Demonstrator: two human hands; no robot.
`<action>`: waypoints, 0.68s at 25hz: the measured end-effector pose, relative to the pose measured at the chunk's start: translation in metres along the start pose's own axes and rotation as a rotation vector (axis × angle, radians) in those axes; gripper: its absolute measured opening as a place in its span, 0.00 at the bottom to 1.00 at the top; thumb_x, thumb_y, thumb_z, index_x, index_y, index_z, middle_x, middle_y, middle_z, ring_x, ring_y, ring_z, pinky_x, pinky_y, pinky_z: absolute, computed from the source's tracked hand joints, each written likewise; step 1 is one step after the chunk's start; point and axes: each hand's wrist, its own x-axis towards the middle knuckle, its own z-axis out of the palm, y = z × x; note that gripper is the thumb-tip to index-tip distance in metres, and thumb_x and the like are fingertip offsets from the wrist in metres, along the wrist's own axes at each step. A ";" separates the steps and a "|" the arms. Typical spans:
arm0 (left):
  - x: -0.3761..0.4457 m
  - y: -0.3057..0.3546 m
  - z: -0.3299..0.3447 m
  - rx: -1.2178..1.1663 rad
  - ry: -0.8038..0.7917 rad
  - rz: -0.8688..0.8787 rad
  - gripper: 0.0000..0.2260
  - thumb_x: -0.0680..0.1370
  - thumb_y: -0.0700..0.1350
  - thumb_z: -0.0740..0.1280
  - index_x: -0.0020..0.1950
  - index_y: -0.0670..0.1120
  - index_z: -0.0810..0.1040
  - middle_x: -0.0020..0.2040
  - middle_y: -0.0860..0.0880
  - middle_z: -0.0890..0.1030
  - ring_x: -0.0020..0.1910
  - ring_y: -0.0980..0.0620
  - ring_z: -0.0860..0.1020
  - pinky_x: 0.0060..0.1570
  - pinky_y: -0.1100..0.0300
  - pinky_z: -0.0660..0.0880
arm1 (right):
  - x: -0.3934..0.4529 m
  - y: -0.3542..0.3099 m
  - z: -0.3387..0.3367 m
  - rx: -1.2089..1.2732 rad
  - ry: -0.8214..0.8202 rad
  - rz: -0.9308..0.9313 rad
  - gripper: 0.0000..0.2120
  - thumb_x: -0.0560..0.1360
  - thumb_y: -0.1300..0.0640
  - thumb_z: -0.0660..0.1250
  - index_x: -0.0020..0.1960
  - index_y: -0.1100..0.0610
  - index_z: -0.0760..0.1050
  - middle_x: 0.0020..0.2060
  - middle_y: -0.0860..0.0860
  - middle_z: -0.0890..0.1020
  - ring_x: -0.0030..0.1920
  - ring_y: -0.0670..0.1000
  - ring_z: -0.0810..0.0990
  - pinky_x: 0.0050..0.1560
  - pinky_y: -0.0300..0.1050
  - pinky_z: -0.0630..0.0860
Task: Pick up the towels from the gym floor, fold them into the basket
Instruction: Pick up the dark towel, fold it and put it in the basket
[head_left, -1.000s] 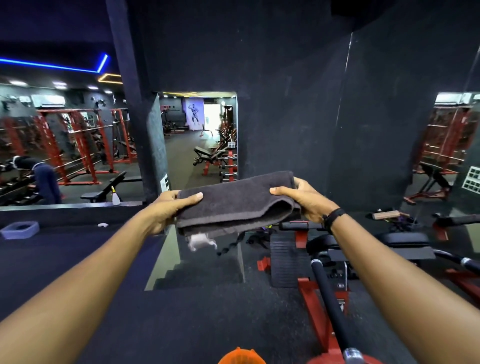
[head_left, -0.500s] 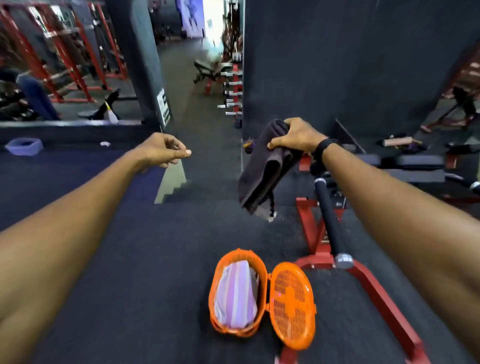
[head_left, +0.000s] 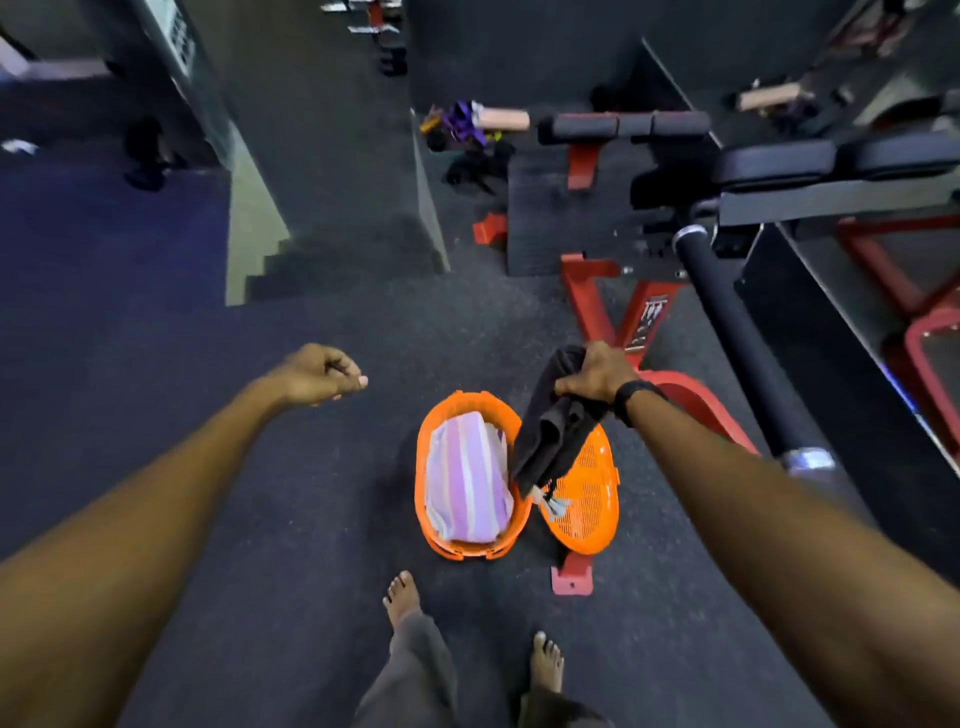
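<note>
Looked straight down at an orange basket (head_left: 470, 543) standing on the dark speckled gym floor (head_left: 260, 519), oval, perforated, lid swung open. Held one folded towel, the purple-and-white striped towel (head_left: 465, 480), lying flat inside and filling most of the well. Orange lid (head_left: 589, 501) hinged out to the right of the basket, mesh face up, resting on the floor.

Over to the right hand (head_left: 597, 376): fingers clenched on the bunched top of a dark grey towel (head_left: 545, 434), black band at the wrist. Hung folded and slack from that grip, lower end dangling over the join between basket and lid, a pale tag or tassel (head_left: 551, 503) showing at the bottom against the mesh. Not yet inside the basket; whether touching the rim, could not tell.

Left hand (head_left: 322, 374) out over bare floor, well apart from the basket, fingers curled loosely in, grasping nothing.

Two bare feet (head_left: 402, 597) planted just short of the basket, grey trouser legs above them.

Around the room: red-framed weight bench (head_left: 831, 171) with black padding at the right, its red foot bracket (head_left: 571, 579) just beside the lid, a long black padded bar (head_left: 737, 338) running down toward the right forearm. Steps (head_left: 275, 270) dropping away ahead at left. Tangle of purple straps (head_left: 465, 124) on the floor farther off.
</note>
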 end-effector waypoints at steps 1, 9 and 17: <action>0.019 -0.011 0.003 0.017 -0.044 -0.004 0.07 0.76 0.43 0.70 0.49 0.39 0.79 0.38 0.43 0.78 0.38 0.49 0.75 0.31 0.65 0.69 | 0.008 0.006 0.019 0.002 -0.036 0.054 0.19 0.67 0.52 0.76 0.52 0.62 0.76 0.58 0.62 0.79 0.56 0.59 0.79 0.45 0.43 0.71; 0.208 -0.067 0.080 0.180 -0.183 0.058 0.05 0.74 0.44 0.72 0.45 0.44 0.79 0.39 0.49 0.79 0.39 0.53 0.76 0.41 0.64 0.70 | 0.084 0.057 0.199 0.378 0.087 0.420 0.22 0.71 0.56 0.71 0.58 0.63 0.67 0.55 0.64 0.79 0.55 0.64 0.78 0.48 0.51 0.72; 0.411 -0.121 0.305 0.371 -0.190 0.493 0.19 0.75 0.55 0.64 0.56 0.43 0.79 0.54 0.43 0.81 0.54 0.45 0.79 0.55 0.57 0.71 | 0.170 0.143 0.415 0.837 0.352 0.493 0.23 0.70 0.62 0.73 0.61 0.54 0.66 0.54 0.55 0.77 0.53 0.54 0.78 0.51 0.42 0.75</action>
